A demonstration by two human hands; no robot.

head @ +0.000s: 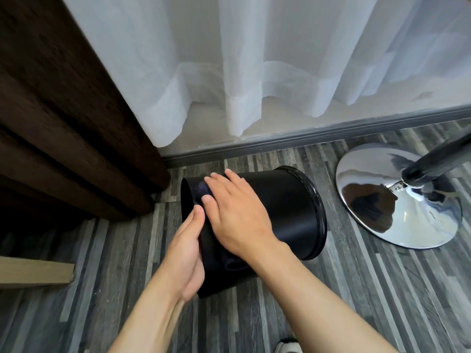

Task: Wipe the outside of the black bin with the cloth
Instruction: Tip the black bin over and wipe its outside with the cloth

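Observation:
The black bin (288,207) lies on its side on the floor, its rimmed mouth pointing right and its base pointing left. My left hand (186,253) is pressed flat against the base end and steadies it. My right hand (237,212) lies palm down on the bin's upper side, pressing a dark cloth (202,189) against it. Only bits of the cloth show, past the fingertips and under the wrist.
A chrome round chair base (397,197) with its black post stands close to the right of the bin. Behind are a grey skirting (305,138) and white sheer curtains (254,59). A dark brown curtain (63,123) hangs at left, a wooden edge (35,272) below it.

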